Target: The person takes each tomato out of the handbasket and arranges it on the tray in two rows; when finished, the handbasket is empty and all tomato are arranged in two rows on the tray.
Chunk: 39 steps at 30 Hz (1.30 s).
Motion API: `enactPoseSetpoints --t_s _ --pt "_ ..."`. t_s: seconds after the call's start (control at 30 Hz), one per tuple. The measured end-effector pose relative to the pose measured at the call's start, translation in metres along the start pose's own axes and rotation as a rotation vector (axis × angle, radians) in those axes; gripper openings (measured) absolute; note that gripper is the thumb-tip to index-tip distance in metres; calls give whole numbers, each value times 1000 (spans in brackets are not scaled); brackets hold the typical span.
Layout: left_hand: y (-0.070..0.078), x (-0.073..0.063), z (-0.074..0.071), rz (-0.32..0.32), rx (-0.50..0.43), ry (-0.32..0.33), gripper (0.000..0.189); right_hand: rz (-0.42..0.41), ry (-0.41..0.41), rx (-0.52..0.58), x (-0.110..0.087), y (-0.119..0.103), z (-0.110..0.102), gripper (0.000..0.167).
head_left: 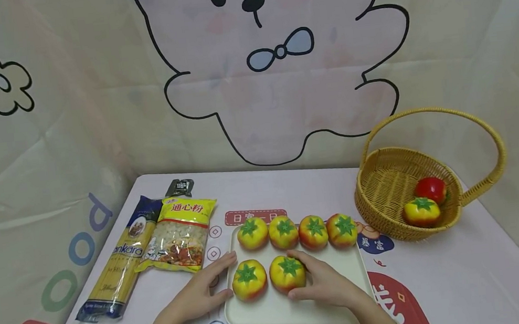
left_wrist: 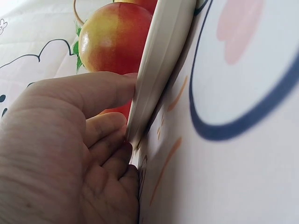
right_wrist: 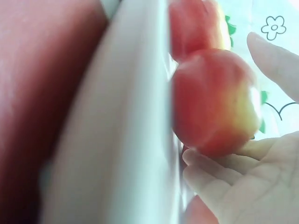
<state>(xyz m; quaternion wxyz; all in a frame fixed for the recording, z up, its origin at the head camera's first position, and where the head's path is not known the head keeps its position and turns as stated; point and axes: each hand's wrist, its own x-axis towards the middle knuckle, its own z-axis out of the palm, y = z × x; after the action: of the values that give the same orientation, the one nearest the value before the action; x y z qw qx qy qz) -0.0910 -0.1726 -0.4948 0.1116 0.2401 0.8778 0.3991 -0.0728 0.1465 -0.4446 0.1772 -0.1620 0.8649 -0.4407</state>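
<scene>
Two rows of yellow-red persimmons with green leafy tops lie on a cream tray (head_left: 322,311). My right hand (head_left: 326,281) is around the right side of the front-row right persimmon (head_left: 287,274). In the right wrist view its fingers touch that persimmon (right_wrist: 215,100), while the thumb stands apart from it. My left hand (head_left: 201,289) is at the tray's left edge, beside the front-row left persimmon (head_left: 250,280). The left wrist view has its thumb and fingertips against the tray rim (left_wrist: 156,65), near a persimmon (left_wrist: 114,37); nothing is held there.
A wicker basket (head_left: 376,192) with a tall handle stands at the right, holding a red fruit (head_left: 431,190) and a persimmon (head_left: 421,212). Toward the left lie a spaghetti pack (head_left: 125,266), a yellow macaroni bag (head_left: 179,234) and a small dark packet (head_left: 180,188).
</scene>
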Motion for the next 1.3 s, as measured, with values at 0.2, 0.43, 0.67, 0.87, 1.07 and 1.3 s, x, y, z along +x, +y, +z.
enactPoseSetpoints --t_s 0.2,0.43,0.67,0.87,1.07,1.3 --pt "1 0 0 3 0 -2 65 10 15 -53 -10 -1 -14 87" --pt "2 0 -1 -11 -2 -6 65 60 40 -49 -26 3 -38 80" --pt "2 -1 -1 6 -2 4 65 54 112 -58 -45 4 -74 75" --pt "0 -1 0 46 28 18 64 19 220 -133 -60 13 -114 68" --pt "1 -1 0 39 18 14 64 79 315 -189 -69 33 -161 69" --pt "2 -1 0 33 19 11 64 147 398 -229 -73 68 -206 71"
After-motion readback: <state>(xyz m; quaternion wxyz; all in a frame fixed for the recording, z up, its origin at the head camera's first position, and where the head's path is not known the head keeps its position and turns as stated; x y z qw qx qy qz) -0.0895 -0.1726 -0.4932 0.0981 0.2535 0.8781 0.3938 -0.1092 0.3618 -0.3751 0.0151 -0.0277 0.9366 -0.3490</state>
